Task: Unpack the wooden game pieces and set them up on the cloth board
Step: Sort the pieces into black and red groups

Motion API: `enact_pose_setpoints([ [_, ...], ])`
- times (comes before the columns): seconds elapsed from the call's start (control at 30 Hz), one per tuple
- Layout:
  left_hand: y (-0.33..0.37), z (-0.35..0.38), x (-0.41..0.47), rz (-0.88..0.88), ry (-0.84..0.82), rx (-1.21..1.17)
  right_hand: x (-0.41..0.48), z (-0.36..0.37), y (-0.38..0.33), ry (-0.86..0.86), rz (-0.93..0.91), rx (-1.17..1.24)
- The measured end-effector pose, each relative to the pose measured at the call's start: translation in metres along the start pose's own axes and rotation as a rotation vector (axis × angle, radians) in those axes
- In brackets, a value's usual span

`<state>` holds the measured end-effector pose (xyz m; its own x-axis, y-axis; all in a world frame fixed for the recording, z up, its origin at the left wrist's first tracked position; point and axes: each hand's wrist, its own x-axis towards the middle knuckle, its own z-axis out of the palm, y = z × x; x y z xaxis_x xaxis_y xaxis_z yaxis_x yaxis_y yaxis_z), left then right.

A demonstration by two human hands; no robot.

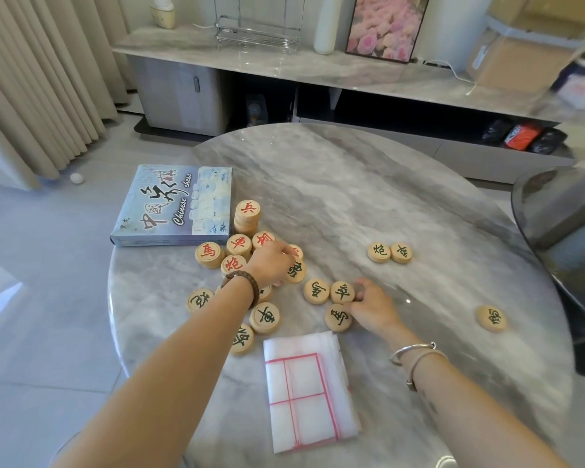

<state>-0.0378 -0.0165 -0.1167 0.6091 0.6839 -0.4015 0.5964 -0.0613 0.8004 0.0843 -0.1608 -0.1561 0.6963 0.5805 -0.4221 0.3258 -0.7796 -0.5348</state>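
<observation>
Both left hand (pixel 274 263) and right hand (pixel 368 305) sat apart on wooden pieces (pixel 264 317), grip unclear; marble table (pixel 352 197), closed box (pixel 176 207) left edge.

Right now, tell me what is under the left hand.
Under the left hand, a red-lettered piece and a black-lettered piece peek out by its fingers. Whatever lies under the palm is hidden.

Head-worn view, forward-down over near table (pixel 352 214)
</observation>
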Motion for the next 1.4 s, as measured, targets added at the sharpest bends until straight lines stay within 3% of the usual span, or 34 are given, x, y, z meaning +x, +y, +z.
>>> enact_pose_setpoints([
  [0.37,-0.008,0.001,0.005,-0.077,-0.045,-0.015,0.007,0.012,-0.011,0.061,-0.046,-0.113],
  [0.53,-0.006,-0.007,0.004,-0.054,-0.028,-0.033,0.0,0.008,-0.025,0.25,-0.064,0.047],
  [0.8,-0.006,-0.053,-0.003,-0.01,0.131,-0.013,-0.023,0.034,-0.066,0.031,-0.334,0.101],
  [0.93,-0.018,-0.071,-0.013,-0.05,0.061,0.034,-0.031,0.042,-0.078,0.025,-0.399,0.097],
  [1.13,-0.039,-0.092,-0.036,-0.197,-0.164,0.339,-0.046,0.056,-0.1,-0.019,-0.507,-0.035],
  [1.4,-0.085,-0.085,-0.052,-0.3,-0.286,0.355,-0.058,0.069,-0.104,-0.021,-0.54,-0.134],
])
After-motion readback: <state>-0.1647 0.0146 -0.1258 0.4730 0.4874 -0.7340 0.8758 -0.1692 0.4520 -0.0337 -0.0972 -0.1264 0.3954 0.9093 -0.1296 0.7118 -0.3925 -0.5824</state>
